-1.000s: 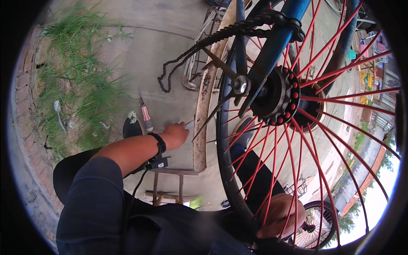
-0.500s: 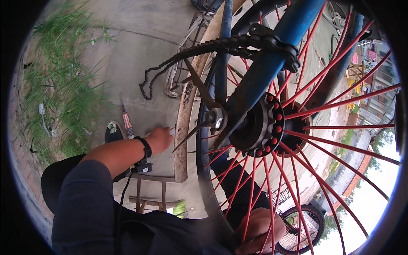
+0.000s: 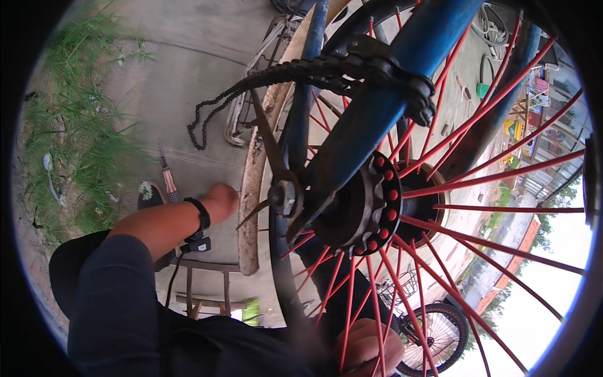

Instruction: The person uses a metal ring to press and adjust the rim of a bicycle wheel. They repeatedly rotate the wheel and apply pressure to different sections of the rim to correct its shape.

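A bicycle wheel with red spokes [image 3: 477,182] fills the right half of the view, its hub [image 3: 355,213] close in front of me. A blue frame tube [image 3: 389,107] crosses it, and a loose black chain [image 3: 210,116] hangs from the frame. My left hand [image 3: 220,198], with a black wristband, reaches to the worn beige tyre [image 3: 250,201]; its fingers are hidden behind the tyre edge. My right hand [image 3: 367,345] sits low behind the spokes, fingers curled at the wheel's lower part.
A screwdriver with a striped handle [image 3: 168,181] lies on the concrete by a dark sandal [image 3: 149,196]. Grass [image 3: 75,144] borders the left. A small wooden stool [image 3: 207,292] stands below my arm. Another bicycle's wheel [image 3: 440,336] is at the lower right.
The hub and blue tube have come closer and larger in view. My left hand, fingers spread before, has slid in behind the tyre edge. The right hand stays low at the wheel.
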A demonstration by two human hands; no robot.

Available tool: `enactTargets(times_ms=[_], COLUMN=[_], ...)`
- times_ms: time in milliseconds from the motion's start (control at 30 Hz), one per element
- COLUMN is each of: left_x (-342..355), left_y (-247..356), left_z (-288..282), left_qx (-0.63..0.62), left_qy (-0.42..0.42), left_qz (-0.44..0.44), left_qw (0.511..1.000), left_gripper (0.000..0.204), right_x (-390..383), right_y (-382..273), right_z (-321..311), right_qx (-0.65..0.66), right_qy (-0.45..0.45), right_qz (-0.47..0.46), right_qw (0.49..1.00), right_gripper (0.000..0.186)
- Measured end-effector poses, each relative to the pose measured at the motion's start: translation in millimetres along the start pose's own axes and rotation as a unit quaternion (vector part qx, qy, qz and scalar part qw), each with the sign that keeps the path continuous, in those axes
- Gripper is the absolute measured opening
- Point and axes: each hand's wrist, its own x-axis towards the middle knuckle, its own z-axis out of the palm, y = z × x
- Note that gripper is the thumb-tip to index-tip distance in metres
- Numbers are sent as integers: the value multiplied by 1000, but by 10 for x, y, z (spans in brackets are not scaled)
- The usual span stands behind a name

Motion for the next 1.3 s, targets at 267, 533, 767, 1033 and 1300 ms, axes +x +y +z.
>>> enactTargets(times_ms=[267,533,767,1033,1300], left_x=[89,-43,-85,-823,-1603], left_y=[28,58,-38,149,316], left_z=[156,158,-96,-1252,-2251], left_qx=[19,-11,-283,-503,-620], left_qy=[44,0,-5,-6,83], left_qz=[30,29,-31,-227,-206], left_qw=[998,1000,958,834,753], left_gripper=[22,19,20,18,14], right_x=[-50,-50,-112,19,-43], right_y=[-26,-4,-54,58,-12], right_z=[15,104,367,270,420], right_qx=[-8,-15,-20,-243,-244], right_qy=[37,58,107,27,73], right_qz=[25,33,50,-131,-172], right_qw=[999,998,993,961,952], right_gripper=[11,10,9,18,16])
